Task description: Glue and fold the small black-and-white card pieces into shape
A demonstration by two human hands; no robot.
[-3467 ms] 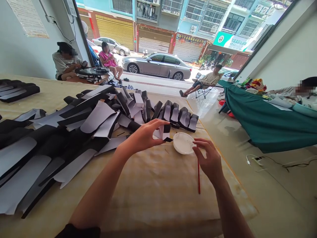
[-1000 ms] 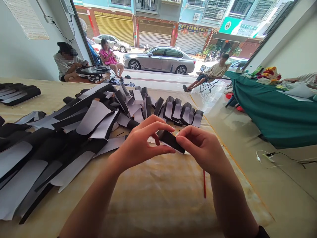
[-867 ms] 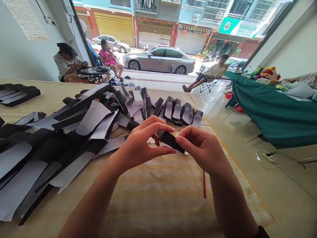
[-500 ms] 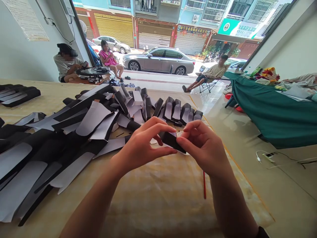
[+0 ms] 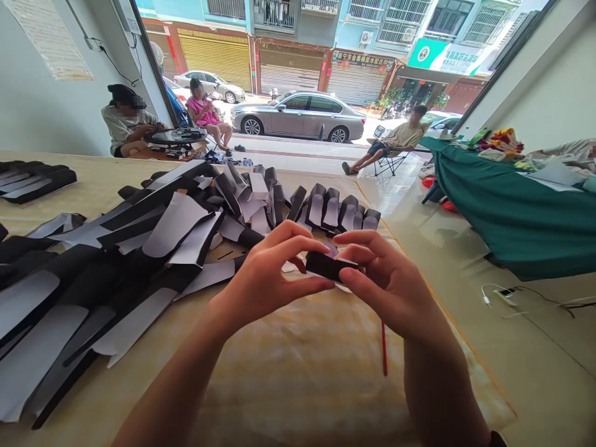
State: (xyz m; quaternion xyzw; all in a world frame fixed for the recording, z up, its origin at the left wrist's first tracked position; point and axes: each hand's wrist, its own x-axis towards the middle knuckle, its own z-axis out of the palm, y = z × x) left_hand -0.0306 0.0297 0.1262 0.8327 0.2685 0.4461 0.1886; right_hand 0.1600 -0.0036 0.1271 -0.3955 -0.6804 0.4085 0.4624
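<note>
A small folded black piece with a pale inner side (image 5: pixel 328 267) is held between my two hands above the table. My left hand (image 5: pixel 279 264) pinches its left end with thumb and fingers. At its right end, my right hand (image 5: pixel 384 273) grips with the thumb on the near black face and the fingers behind. Just beyond the hands stands a row of folded black-and-white pieces (image 5: pixel 331 208). Some white material behind the held piece is mostly hidden by my fingers. A thin red stick (image 5: pixel 384 347) lies near my right wrist.
A large pile of black-and-white card strips (image 5: pixel 116 248) covers the table's left side, with a stack (image 5: pixel 37 180) at the far left. A green-draped table (image 5: pixel 503 217) stands right, a power strip (image 5: pixel 505 297) on the floor. Several people sit beyond the table.
The black piece has turned from slanting down to the right to nearly level. My right-hand fingers have spread and shifted along it; my left hand has hardly moved.
</note>
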